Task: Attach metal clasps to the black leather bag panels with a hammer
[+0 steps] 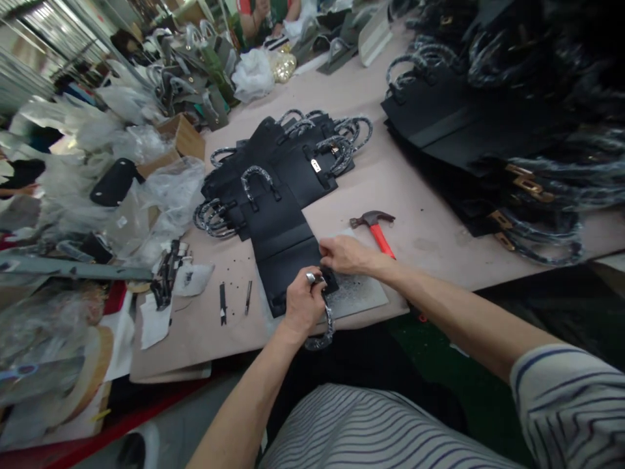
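Observation:
A black bag panel (284, 257) with a plastic-wrapped handle (322, 333) at its near end lies at the table's front edge. My left hand (303, 301) is closed on the panel's near corner, just above that handle. Something small and shiny (310, 278) shows at its fingers; I cannot tell what it is. Close by, my right hand (344, 254) is pinched over the panel's right edge, and what its fingertips hold is hidden. Under that edge lies a pale flat board (364, 294). A hammer (378, 231) with a red grip rests just beyond my right hand.
Several black bag panels with wrapped handles (297, 156) are heaped farther back. A taller black stack (454, 111) stands at right. A cutter-like tool (223, 303) and a thin rod (249, 296) lie left. Plastic bags (170, 189) crowd the left side; another person (268, 16) sits across.

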A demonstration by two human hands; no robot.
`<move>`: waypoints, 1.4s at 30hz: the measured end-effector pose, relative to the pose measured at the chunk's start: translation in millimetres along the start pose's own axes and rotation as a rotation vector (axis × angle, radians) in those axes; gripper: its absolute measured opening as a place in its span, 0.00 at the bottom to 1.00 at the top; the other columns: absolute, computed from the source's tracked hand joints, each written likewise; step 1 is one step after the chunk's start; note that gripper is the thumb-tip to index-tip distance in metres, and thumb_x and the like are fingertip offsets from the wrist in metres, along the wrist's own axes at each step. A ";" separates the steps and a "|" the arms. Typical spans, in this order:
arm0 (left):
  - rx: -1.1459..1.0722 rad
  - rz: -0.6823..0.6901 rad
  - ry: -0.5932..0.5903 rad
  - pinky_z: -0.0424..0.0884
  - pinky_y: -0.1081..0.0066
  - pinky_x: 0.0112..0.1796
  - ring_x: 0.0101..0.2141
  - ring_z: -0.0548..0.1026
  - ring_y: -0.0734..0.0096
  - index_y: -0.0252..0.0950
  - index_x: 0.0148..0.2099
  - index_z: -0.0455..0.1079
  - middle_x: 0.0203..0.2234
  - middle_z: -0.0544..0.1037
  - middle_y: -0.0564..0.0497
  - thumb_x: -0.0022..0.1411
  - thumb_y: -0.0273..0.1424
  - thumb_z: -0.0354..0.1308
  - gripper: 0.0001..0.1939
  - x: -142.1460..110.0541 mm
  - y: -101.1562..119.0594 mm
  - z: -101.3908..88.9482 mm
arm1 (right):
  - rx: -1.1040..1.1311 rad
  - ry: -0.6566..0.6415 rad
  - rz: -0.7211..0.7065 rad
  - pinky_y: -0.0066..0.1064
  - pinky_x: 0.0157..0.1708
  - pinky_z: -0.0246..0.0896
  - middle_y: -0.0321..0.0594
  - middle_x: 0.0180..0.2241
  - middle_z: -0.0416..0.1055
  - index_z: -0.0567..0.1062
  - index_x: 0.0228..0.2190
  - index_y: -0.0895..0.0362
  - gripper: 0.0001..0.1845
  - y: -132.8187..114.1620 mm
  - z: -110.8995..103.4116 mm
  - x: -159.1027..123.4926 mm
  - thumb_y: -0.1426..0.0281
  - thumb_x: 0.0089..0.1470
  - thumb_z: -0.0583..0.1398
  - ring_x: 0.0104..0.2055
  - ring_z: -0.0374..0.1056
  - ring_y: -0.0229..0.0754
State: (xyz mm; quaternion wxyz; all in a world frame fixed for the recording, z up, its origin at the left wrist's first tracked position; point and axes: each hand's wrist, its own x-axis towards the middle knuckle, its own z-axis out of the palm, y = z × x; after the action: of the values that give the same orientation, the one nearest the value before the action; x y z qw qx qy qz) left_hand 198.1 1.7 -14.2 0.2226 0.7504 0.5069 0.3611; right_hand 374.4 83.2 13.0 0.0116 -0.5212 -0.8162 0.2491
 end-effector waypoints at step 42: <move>0.011 -0.173 -0.129 0.71 0.71 0.42 0.39 0.76 0.68 0.38 0.37 0.72 0.37 0.78 0.51 0.60 0.20 0.57 0.08 -3.7 1.6 -5.3 | 0.001 0.795 0.018 0.32 0.22 0.47 0.35 0.18 0.63 0.64 0.29 0.51 0.17 -59.9 -77.9 -177.6 0.58 0.67 0.47 0.18 0.57 0.39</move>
State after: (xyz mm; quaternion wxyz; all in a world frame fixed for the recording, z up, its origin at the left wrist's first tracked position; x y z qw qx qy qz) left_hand 194.2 -2.6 -10.9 0.2811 0.7267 0.5564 0.2886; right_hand 426.5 -58.2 149.0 0.3248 -0.5841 -0.7433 0.0282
